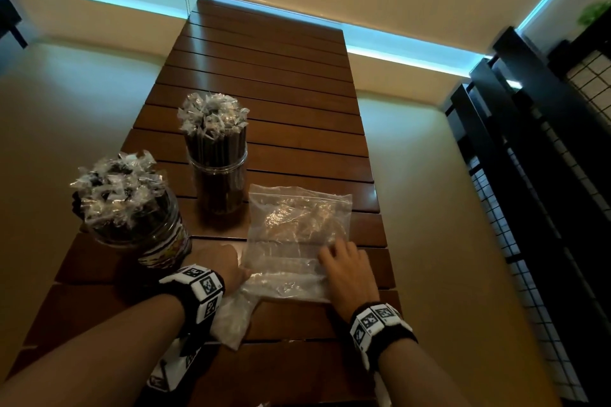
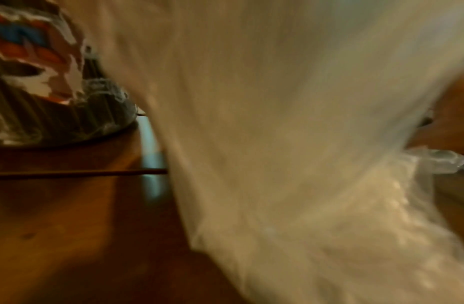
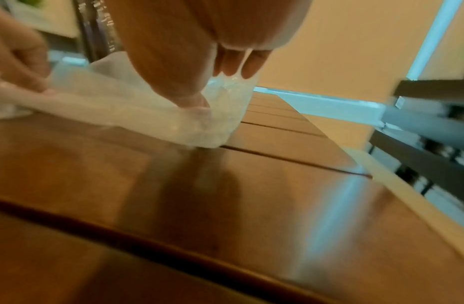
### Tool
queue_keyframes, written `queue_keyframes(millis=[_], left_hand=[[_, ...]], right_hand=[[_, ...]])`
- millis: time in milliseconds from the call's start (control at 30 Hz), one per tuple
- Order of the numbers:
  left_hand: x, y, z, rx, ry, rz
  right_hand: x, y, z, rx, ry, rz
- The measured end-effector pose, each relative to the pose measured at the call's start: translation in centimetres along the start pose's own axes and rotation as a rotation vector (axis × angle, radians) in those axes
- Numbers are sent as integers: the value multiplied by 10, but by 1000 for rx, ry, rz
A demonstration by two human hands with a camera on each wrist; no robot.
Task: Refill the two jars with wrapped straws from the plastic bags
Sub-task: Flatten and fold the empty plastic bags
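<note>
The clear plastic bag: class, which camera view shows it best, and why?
Head view: the clear plastic bag lies flat on the table, almost all in sight. The left wrist view shows only a blurred sheet filling the frame; the right wrist view shows one crumpled corner at the fingers.

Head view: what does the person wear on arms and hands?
Forearms bare, no sleeves, no gloves on the left hand or right hand. The left wristband and right wristband are black, set with white square plates printed with black coded markers.
</note>
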State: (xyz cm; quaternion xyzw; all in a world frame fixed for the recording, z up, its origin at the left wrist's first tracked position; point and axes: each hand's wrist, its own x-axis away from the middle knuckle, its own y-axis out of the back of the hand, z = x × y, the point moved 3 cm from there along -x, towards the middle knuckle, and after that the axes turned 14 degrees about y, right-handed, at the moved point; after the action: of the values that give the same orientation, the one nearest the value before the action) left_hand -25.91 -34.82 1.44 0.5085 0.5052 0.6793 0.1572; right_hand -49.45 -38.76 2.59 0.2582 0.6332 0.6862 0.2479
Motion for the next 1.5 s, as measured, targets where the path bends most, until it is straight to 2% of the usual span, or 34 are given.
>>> queue_keyframes(millis=[33,100,167,233,333,400,533,633,767,867,933,1033,1133,1167,1233,1267,1333,1433,1500], left_hand=[[4,5,-1,-21,12,-22],[9,12,-6,-121,-13,-77],[17,20,-13,-169,-125,-143],[19,22,-14,-200,-277,-247],[25,21,-9,-343,-466,-321],[30,21,-5,-359,-594,-327],[31,19,4,-364,-744,-409],[29,18,2,-374,-667,-271],[20,14,-1,-399,-631,-189],[15,10,-3,-415,-572,-133],[11,8,-5,-286,-472,-142],[4,9,-3,-40,-252,-67],[0,4,1,10,-119,-76],[1,1,2,14,-81,-94],[7,1,4,0,-33,-145],[11,2,4,-16,-35,-171],[17,8,3,-76,-110,-245],[20,13,0,-257,-391,-303],[20,14,3,-364,-545,-266]], right_hand=[[2,-2,2,-41,84,34],[8,-4,5,-153,107,156],[12,-3,5,-181,103,267],[13,-2,4,-97,140,333],[14,-3,-1,-57,132,239],[13,-6,-3,-76,99,140],[6,-5,-5,-149,27,77],[-1,-2,-12,-249,-34,120],[-5,5,-15,-324,-97,221],[-3,8,-14,-414,-185,204],[-1,4,-17,-460,-269,184],[3,-6,-20,-509,-408,125],[6,-13,-18,-413,-500,56],[6,-12,-15,-309,-481,22],[4,-5,-6,-71,-334,-29],[3,-2,0,7,-219,-55],[6,-4,8,-4,-11,17],[16,-6,9,-187,19,146],[19,-4,9,-140,51,226]])
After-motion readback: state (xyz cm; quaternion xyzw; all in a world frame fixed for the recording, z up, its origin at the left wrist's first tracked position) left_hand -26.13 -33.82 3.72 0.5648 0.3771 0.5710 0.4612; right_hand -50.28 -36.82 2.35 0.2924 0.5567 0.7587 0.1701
